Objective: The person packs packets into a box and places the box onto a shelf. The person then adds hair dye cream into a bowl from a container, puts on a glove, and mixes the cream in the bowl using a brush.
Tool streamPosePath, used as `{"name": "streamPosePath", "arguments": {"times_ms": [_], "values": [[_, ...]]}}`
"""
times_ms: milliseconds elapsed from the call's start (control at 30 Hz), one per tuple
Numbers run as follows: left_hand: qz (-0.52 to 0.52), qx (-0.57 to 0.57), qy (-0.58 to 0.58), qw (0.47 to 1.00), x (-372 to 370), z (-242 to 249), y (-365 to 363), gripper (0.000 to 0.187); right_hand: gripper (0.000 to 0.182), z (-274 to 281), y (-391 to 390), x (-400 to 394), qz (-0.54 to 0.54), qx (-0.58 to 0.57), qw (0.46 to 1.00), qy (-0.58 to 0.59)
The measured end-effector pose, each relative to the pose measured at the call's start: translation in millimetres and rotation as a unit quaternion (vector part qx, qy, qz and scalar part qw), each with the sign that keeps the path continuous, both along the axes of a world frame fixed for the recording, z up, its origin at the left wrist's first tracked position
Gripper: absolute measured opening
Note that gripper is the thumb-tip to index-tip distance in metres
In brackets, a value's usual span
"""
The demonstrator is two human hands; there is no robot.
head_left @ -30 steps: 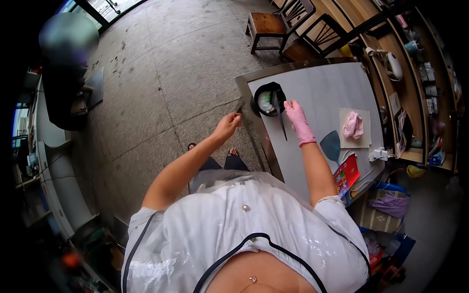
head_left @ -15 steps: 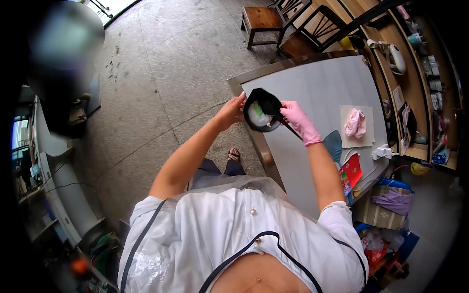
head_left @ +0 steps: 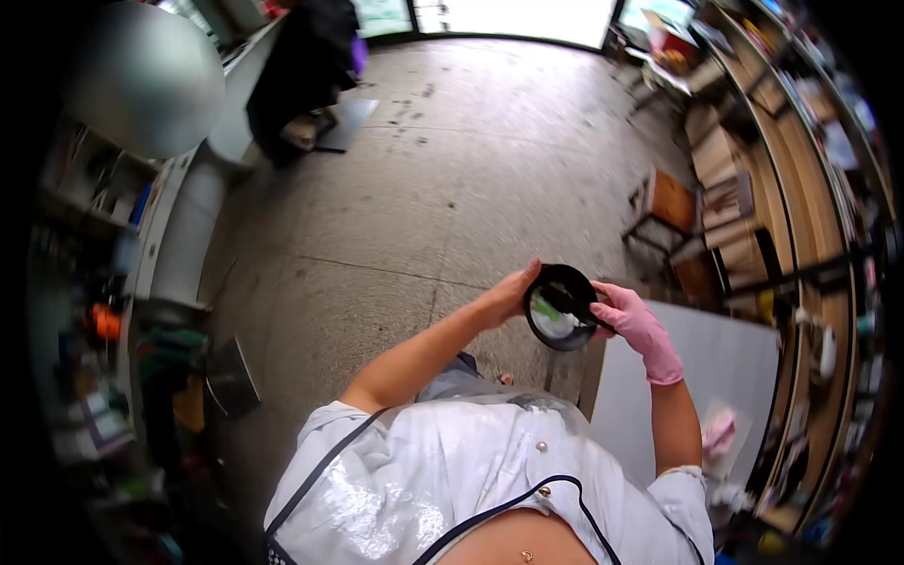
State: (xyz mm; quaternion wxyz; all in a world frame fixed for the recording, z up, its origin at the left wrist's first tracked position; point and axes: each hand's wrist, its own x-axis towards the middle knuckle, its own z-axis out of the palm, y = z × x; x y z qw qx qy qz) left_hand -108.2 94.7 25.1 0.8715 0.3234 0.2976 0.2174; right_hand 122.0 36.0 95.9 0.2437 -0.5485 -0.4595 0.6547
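In front of my chest is a black mixing bowl (head_left: 571, 343) holding white and green cream (head_left: 553, 322). My left hand (head_left: 511, 296), bare, grips the bowl at its left side. My right hand (head_left: 633, 325), in a pink glove, is closed at the bowl's right side around the handle of a black tint brush (head_left: 568, 298). The brush's dark head lies over the cream inside the bowl. The gloved fingers hide most of the handle.
A pale-topped table (head_left: 673, 353) stands at my right, with a pink glove (head_left: 719, 433) on it. Wooden chairs (head_left: 669, 200) and shelves line the right. A rounded grey dome (head_left: 146, 80) and a black draped shape (head_left: 299, 75) are at upper left.
My view has swung left and up toward the bright doorway, so the table sits lower right. Both hands have carried the bowl and brush away from above the table, over the floor.
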Motion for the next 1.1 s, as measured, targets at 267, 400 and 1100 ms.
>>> {"name": "streamPosePath", "arguments": {"times_ms": [267,400,1100], "values": [[0.181,-0.074,-0.206,0.959,-47,11,-5,0.054,0.046,52,68,-67,0.065,0.054,0.996,0.006],[0.220,-0.066,-0.313,0.922,-90,24,16,0.053,0.049,71,105,-130,0.131,0.082,0.986,-0.068],[0.371,0.001,-0.258,0.892,-220,13,150,0.048,0.018,59,238,-266,0.205,0.465,0.761,-0.405]]}}
